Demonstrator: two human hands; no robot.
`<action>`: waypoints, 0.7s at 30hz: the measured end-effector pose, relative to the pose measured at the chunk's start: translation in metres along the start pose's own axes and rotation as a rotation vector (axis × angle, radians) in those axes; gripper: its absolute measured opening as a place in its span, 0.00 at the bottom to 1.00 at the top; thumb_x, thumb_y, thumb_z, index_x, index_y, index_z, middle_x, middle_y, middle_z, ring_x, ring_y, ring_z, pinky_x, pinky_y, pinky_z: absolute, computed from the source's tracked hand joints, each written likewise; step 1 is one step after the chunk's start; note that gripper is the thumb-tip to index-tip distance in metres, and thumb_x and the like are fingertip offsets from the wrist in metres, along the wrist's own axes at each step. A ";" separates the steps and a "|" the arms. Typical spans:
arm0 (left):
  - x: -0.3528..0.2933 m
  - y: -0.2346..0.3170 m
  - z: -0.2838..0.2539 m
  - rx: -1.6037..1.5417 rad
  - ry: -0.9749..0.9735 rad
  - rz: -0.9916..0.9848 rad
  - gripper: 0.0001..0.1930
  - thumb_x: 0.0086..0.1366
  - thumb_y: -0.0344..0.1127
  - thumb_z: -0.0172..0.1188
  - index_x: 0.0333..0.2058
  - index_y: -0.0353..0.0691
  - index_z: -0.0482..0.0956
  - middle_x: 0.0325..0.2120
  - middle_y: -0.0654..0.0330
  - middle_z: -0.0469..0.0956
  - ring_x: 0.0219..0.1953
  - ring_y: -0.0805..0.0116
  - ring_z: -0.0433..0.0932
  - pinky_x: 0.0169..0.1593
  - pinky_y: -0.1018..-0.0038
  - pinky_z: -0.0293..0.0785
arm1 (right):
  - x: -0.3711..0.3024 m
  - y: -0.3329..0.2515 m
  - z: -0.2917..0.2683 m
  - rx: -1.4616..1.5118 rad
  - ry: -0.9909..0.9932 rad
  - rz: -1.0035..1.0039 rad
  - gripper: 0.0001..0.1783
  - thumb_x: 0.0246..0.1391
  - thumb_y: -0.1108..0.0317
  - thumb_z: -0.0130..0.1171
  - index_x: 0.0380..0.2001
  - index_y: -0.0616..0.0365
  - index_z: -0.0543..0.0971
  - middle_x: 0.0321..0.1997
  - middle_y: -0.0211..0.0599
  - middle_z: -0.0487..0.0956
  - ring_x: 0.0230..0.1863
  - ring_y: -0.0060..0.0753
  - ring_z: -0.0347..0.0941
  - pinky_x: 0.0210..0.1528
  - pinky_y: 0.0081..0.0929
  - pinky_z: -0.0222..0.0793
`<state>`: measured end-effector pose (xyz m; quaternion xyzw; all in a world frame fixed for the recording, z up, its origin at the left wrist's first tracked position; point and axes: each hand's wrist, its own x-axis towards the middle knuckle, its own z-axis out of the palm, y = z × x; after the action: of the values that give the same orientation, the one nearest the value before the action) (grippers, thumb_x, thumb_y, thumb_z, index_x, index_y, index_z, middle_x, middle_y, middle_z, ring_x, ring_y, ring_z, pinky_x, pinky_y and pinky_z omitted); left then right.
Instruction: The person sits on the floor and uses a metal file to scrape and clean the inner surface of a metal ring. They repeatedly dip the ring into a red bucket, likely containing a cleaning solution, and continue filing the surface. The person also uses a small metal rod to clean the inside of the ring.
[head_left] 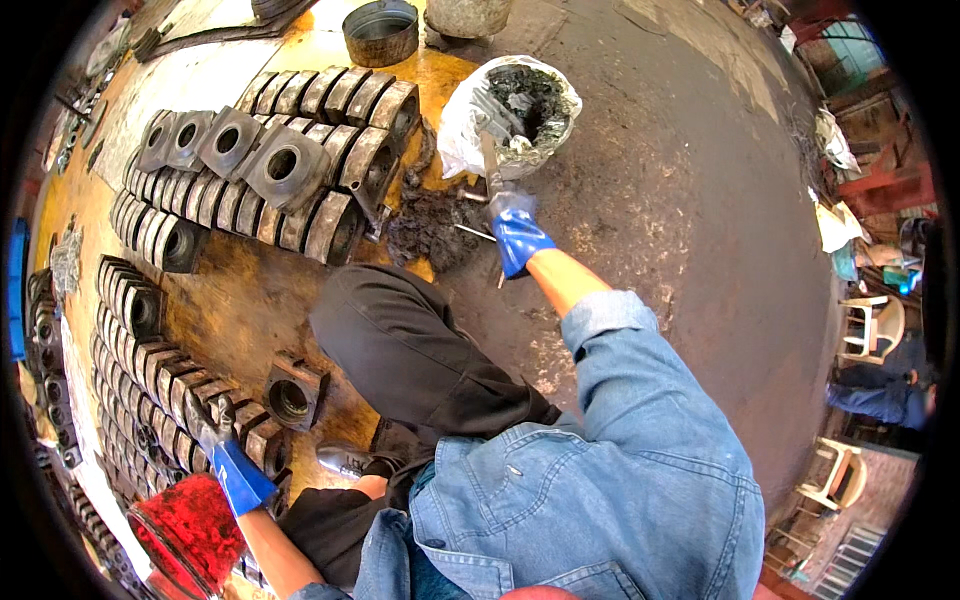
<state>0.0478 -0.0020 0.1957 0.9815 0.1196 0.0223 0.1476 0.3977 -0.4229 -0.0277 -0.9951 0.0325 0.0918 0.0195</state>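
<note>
My right hand (513,222), in a blue and grey glove, is closed around a flat, grimy grey scraper-like tool (489,155). The tool reaches up to the near rim of a container lined with white plastic (462,118), which holds black, glossy, grease-like stuff (530,100). At lower left, my left hand (213,428) wears a matching glove. Its fingers lie spread on a row of dark metal blocks (182,385). A single block with a round bore (292,392) rests on the floor just right of that hand.
Stacked bored blocks (300,210) fill the upper left. Dark greasy clumps (425,225) and a thin metal rod (474,232) lie below the lined container. A dark metal tub (381,35) stands farther off. A red bucket (185,530) is beside my left forearm. Plastic chairs (872,328) stand far right.
</note>
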 end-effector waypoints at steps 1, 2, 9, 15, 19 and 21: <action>-0.001 0.000 -0.002 0.002 -0.003 -0.006 0.39 0.51 0.35 0.64 0.61 0.37 0.58 0.50 0.42 0.70 0.51 0.46 0.70 0.51 0.64 0.69 | -0.013 -0.003 -0.002 -0.031 -0.035 -0.023 0.21 0.58 0.63 0.39 0.54 0.46 0.71 0.49 0.39 0.76 0.48 0.44 0.74 0.46 0.43 0.69; 0.000 0.002 -0.002 0.003 -0.012 0.001 0.39 0.51 0.35 0.64 0.61 0.36 0.58 0.49 0.41 0.71 0.51 0.46 0.70 0.52 0.64 0.69 | -0.018 0.003 0.006 -0.060 -0.048 -0.046 0.22 0.59 0.63 0.37 0.55 0.46 0.70 0.49 0.40 0.76 0.47 0.46 0.74 0.46 0.43 0.69; 0.002 0.013 -0.003 0.003 -0.087 0.015 0.40 0.49 0.36 0.65 0.60 0.35 0.59 0.48 0.38 0.71 0.51 0.42 0.70 0.53 0.62 0.67 | -0.065 0.047 0.019 0.867 0.459 -0.196 0.13 0.61 0.67 0.49 0.47 0.47 0.76 0.42 0.39 0.80 0.34 0.34 0.76 0.37 0.31 0.72; -0.006 0.024 -0.010 0.018 -0.161 -0.003 0.41 0.47 0.37 0.66 0.60 0.34 0.59 0.47 0.35 0.72 0.51 0.38 0.69 0.54 0.60 0.66 | -0.065 0.059 -0.070 1.632 0.041 0.149 0.23 0.63 0.51 0.43 0.42 0.60 0.78 0.32 0.37 0.81 0.30 0.27 0.74 0.36 0.24 0.69; 0.007 0.015 0.002 0.002 -0.104 -0.010 0.41 0.47 0.37 0.66 0.60 0.34 0.59 0.47 0.35 0.72 0.51 0.38 0.69 0.54 0.61 0.66 | 0.015 0.119 0.007 2.257 -0.008 0.479 0.20 0.63 0.56 0.43 0.42 0.62 0.74 0.30 0.39 0.80 0.26 0.29 0.73 0.29 0.26 0.70; 0.010 0.010 0.003 0.008 -0.065 -0.028 0.41 0.47 0.37 0.66 0.60 0.34 0.59 0.47 0.36 0.72 0.51 0.39 0.69 0.54 0.61 0.66 | 0.036 0.134 0.032 2.313 -0.053 0.575 0.20 0.63 0.55 0.41 0.42 0.61 0.74 0.29 0.39 0.80 0.24 0.29 0.72 0.28 0.27 0.69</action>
<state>0.0601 -0.0093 0.1962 0.9806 0.1286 -0.0122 0.1476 0.4182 -0.5576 -0.0701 -0.3410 0.3175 0.0296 0.8843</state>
